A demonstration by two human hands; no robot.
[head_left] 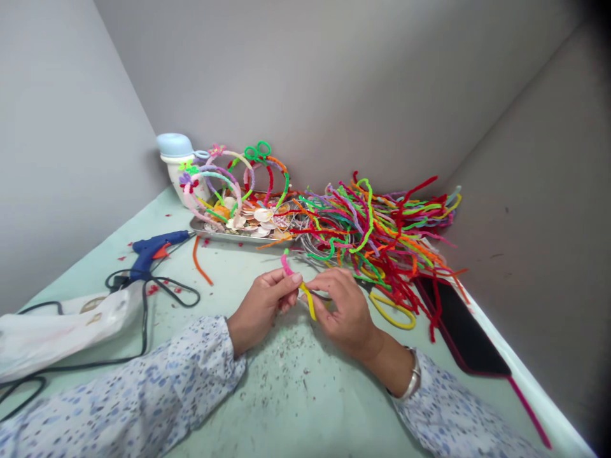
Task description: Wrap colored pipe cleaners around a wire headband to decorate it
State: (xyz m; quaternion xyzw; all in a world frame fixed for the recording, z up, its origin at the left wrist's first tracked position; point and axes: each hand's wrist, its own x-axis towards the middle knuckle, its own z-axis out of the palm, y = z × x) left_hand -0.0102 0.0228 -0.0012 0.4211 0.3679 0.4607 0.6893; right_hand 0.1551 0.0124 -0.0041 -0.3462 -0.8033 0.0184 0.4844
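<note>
My left hand [264, 303] and my right hand [344, 308] meet over the middle of the pale green table [286, 388]. Both pinch the same small bundle of pipe cleaners: a pink pipe cleaner [286, 262] sticks up from my left fingers and a yellow pipe cleaner [309, 299] hangs down between the two hands. The fingers of both hands are closed around it. A silver watch [413, 375] sits on my right wrist.
A big heap of coloured pipe cleaners [382, 229] lies behind my hands. A metal tray [229, 234] holds shells and wrapped headbands [229, 178]. A blue glue gun [153, 250] with black cord lies left, a white bag [57, 324] nearer. A phone [458, 324] lies right. A white jar [176, 162] stands at the back.
</note>
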